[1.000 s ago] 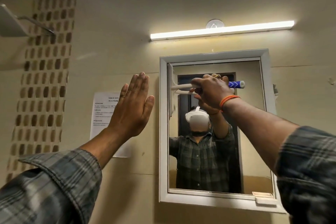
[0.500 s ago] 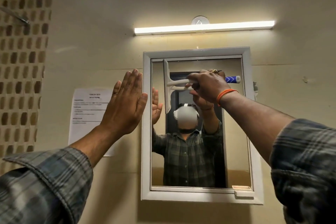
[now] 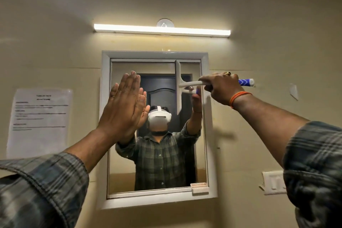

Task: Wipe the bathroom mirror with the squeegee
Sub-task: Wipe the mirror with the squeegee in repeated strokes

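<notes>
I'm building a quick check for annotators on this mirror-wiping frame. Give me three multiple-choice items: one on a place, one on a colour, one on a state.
1. Where on the mirror is the squeegee blade?
A. upper right part
B. bottom left corner
C. off the glass

2. What colour is the band on the right wrist?
A. green
B. orange
C. white

3. How is the left hand?
A. gripping a cloth
B. closed in a fist
C. open, fingers straight

Answers: 1 A, the upright blade stands near the top right of the glass. 2 B, an orange wristband shows below the right hand. 3 C, the fingers are straight and hold nothing.
</notes>
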